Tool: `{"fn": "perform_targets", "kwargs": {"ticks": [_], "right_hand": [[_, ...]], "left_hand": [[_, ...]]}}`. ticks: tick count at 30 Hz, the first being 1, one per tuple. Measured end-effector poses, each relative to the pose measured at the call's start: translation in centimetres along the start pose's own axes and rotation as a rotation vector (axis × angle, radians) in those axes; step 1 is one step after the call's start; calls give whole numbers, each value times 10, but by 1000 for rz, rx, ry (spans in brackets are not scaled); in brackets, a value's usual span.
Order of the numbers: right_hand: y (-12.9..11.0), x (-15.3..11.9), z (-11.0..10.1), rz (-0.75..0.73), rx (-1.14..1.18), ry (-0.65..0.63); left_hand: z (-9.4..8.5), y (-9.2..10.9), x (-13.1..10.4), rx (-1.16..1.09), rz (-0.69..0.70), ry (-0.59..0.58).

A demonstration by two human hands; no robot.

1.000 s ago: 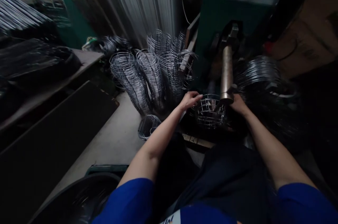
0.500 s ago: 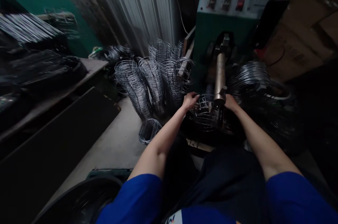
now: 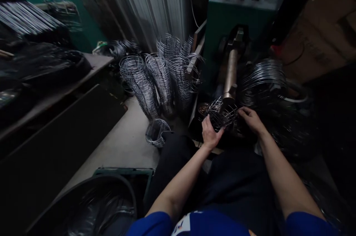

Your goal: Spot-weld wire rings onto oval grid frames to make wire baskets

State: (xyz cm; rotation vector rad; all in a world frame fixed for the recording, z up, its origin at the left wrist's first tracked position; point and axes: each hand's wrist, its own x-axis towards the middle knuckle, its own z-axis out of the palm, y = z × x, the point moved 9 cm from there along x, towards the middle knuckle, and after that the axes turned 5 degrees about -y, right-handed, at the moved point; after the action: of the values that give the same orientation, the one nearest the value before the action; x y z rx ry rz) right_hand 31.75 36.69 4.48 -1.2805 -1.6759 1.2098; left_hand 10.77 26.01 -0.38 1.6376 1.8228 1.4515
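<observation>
Basket: a small wire basket (image 3: 221, 115) sits at the tip of the brass rod (image 3: 230, 76), its open mouth tilted up and toward the person.
Left hand: the left hand (image 3: 210, 132) grips the basket's near-left rim, fingers curled.
Right hand: the right hand (image 3: 250, 119) touches its right side; grip unclear.
Rod: long axis runs away toward the green machine (image 3: 236, 17).
Writing: none readable.
Room: stacked wire baskets (image 3: 161, 76) stand left, wire coils (image 3: 264, 80) right; bare floor (image 3: 125, 147) lies left.
</observation>
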Motion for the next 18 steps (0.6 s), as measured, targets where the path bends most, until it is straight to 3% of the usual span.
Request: {"fn": "perform_targets", "kwargs": {"ticks": [2, 4, 7, 9, 11, 13, 16, 18], "right_hand": [[4, -1, 3, 34, 104, 22], [10, -1, 8, 66, 239, 58], [15, 5, 17, 68, 369, 131], [15, 10, 21, 57, 409, 172], [15, 12, 19, 52, 438, 240], [14, 10, 15, 58, 442, 301], [16, 1, 17, 126, 442, 288], [21, -12, 22, 214, 441, 276]], "left_hand": [[10, -7, 5, 2, -55, -22], [10, -11, 5, -35, -53, -40], [-6, -15, -3, -97, 17, -118], [-28, -22, -2, -92, 55, -189], [-67, -39, 13, -29, 57, -197], [-123, -71, 39, 99, -5, -122], [-206, -150, 73, 387, -317, -60], [-240, -211, 76, 543, -580, -139]]}}
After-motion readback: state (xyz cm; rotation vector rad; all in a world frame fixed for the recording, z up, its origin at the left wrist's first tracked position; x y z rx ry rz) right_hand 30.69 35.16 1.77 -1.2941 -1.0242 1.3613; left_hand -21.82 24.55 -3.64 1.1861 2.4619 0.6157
